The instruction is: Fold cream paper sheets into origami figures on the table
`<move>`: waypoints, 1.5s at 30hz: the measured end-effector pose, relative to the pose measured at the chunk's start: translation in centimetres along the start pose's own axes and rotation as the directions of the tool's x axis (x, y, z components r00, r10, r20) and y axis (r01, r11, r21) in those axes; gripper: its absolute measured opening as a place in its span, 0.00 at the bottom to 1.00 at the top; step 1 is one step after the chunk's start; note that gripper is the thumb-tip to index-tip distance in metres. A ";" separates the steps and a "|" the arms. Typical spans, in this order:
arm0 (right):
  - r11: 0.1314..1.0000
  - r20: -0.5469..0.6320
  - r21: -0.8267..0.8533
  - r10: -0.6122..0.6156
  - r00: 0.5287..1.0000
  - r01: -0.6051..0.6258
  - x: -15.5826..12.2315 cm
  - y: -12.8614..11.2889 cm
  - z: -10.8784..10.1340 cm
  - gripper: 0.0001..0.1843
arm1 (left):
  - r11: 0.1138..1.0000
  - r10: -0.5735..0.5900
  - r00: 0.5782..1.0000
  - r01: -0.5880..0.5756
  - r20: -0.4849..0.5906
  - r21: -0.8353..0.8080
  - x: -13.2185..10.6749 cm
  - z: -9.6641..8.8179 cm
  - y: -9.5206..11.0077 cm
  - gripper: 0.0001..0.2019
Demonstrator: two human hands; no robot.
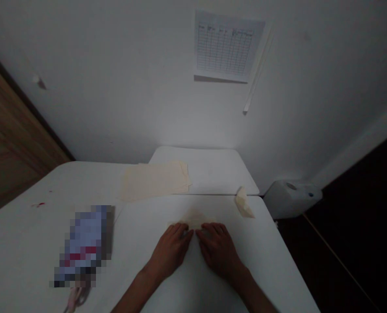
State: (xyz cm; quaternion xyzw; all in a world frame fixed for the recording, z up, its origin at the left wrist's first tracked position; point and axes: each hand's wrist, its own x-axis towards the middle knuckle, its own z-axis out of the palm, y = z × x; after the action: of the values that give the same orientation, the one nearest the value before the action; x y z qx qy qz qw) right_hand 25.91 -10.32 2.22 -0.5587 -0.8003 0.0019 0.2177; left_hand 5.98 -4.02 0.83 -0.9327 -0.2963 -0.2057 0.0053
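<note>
A small piece of thin cream paper [195,223] lies on the white table [200,291], right in front of me. My left hand [171,248] grips the near left part of it, fingers curled over the edge. On the near right part, my right hand [220,250] is closed in the same way, its thumb close to the left thumb. The fingers hide much of the paper, so I cannot tell how it is folded. A folded cream paper piece [244,203] stands off to the right, touched by neither hand.
Behind my left hand lies a stack of cream paper sheets [156,179]. A blurred-out blue-grey object [85,239] with a strap is at the left. A printed chart [228,47] hangs on the wall. Beyond the table's right edge sits a white plastic container [291,200].
</note>
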 end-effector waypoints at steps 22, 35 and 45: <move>0.982 -0.059 -0.070 0.171 0.984 -0.175 -1.2 0.7 -0.1 0.17 | 0.999 -0.019 1.000 0.020 0.021 -0.036 0.2 -0.5 0.1 0.14; 0.959 -0.156 -0.142 0.223 0.962 -0.246 -3.0 3.2 -1.0 0.13 | 0.999 -0.014 1.000 0.013 -0.011 -0.052 0.2 -0.3 0.0 0.14; 0.998 -0.005 0.007 -0.059 0.998 0.059 -0.4 2.4 -0.7 0.17 | 1.000 -0.013 1.000 0.013 0.020 -0.020 0.2 -0.7 0.2 0.17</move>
State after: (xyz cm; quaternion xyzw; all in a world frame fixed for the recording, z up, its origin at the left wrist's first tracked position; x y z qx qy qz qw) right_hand 28.39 -9.98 2.13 -0.5343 -0.8158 -0.0031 0.2215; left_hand 6.00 -4.21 1.52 -0.9327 -0.3002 -0.1995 -0.0085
